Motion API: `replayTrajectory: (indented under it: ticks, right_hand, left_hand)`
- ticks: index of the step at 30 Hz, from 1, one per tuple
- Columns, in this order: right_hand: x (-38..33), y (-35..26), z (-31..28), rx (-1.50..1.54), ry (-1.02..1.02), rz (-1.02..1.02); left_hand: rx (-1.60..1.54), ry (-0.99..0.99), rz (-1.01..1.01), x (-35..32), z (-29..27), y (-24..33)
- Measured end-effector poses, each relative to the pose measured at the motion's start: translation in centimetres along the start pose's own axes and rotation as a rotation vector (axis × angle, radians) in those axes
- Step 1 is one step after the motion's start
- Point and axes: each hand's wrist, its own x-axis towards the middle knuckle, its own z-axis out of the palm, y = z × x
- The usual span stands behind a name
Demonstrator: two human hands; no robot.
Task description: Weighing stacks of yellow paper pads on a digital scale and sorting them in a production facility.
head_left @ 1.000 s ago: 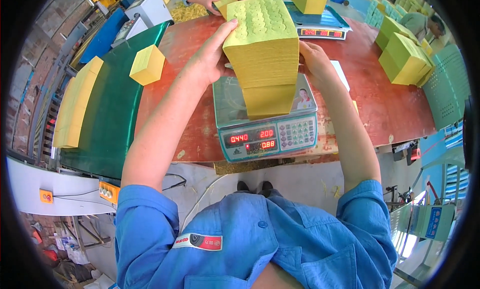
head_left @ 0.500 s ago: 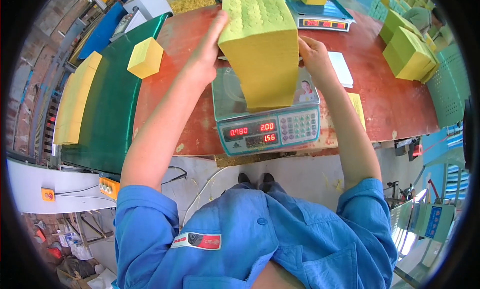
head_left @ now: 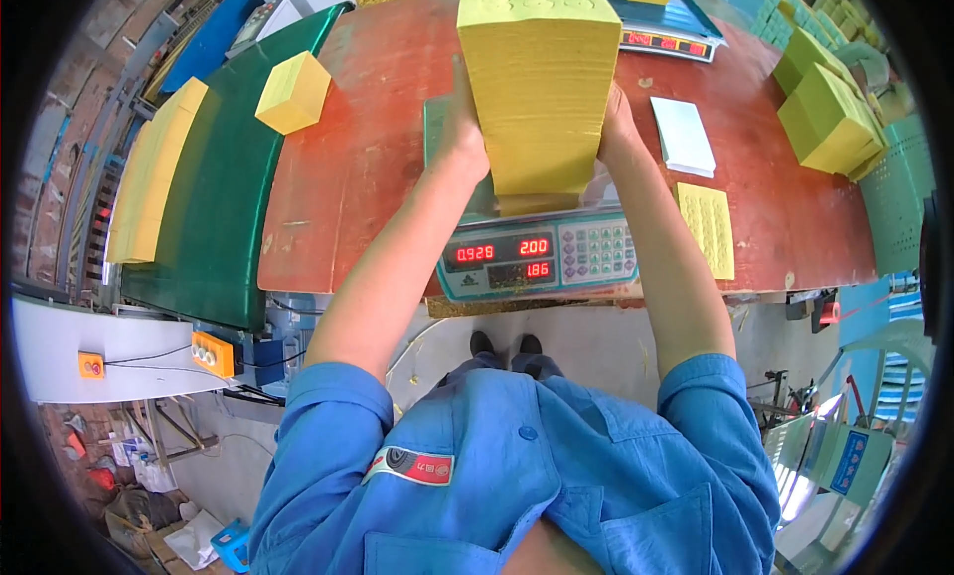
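Scale [head_left: 467,277] sat at worktop's [head_left: 363,187] near edge, display lit. Tall yellow stack [head_left: 537,103] stood over its pan, apparently set down already, full weight unclear; left hand [head_left: 467,133] and right hand [head_left: 617,123] clamped opposite sides, letting go not yet done. Yellow sheets [head_left: 706,229] lay right, near edge; white pad [head_left: 684,136] beyond; second scale [head_left: 668,42] toward far edge.

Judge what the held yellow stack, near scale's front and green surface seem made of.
Stack: probably matte paper, given its fine layered lines. Scale front: likely smooth plastic, judging by its even casing. Green surface: perhaps rubber or plastic, from its sheen.
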Motion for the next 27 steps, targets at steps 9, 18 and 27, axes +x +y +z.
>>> replayTrajectory:
  ticks: [9,18,27]
  right_hand:
    - [-10.8,1.9,-4.6,0.088,0.175,-0.335]
    - [-19.0,5.6,-4.2,0.214,0.154,-0.184]
    - [-19.2,6.4,-4.6,0.229,0.113,-0.169]
  left_hand:
    - [0.063,0.323,0.184,-10.3,-7.9,2.1]
    - [0.061,0.455,-0.028,-21.2,-9.8,-2.4]
    - [0.072,0.458,0.005,-21.1,-8.7,-1.8]
